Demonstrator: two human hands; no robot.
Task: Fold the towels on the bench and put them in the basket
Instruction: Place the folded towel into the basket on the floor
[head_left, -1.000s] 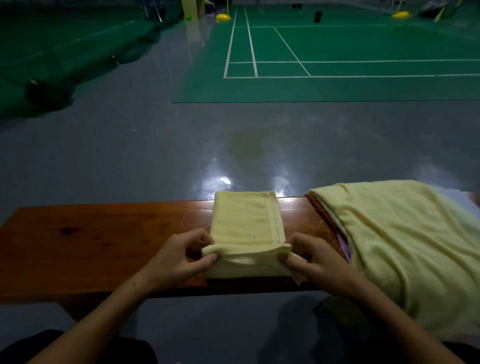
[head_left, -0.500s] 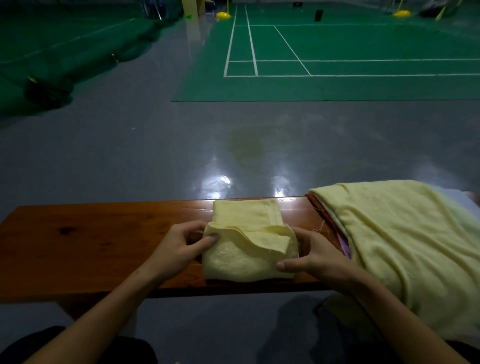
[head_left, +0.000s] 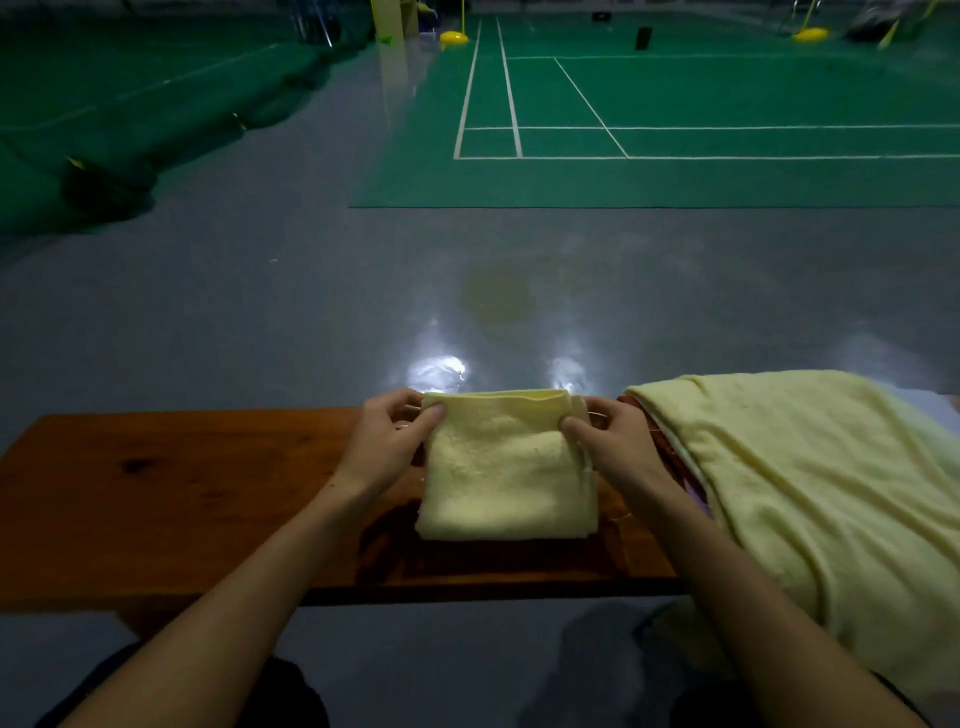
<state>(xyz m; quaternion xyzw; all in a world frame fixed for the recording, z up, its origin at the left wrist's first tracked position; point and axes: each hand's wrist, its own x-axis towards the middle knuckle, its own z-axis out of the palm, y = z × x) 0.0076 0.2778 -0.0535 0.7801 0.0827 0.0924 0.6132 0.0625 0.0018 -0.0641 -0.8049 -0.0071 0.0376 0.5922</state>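
Note:
A small pale yellow towel (head_left: 506, 473), folded into a compact square, lies on the middle of the brown wooden bench (head_left: 182, 499). My left hand (head_left: 387, 441) pinches its far left corner, thumb on top. At the far right corner my right hand (head_left: 610, 441) pinches the towel the same way. The fold's far edge lines up with the bench's far edge. No basket is in view.
A large pale yellow towel (head_left: 810, 499) lies draped over the bench's right end, covering a reddish-brown thing (head_left: 662, 441) whose edge peeks out. Beyond the bench lie a shiny grey floor (head_left: 311, 312) and green badminton courts (head_left: 675, 104).
Both hands have carried the towel's near edge away from me and over onto its far edge, folding it in half. The hands now sit at the far corners.

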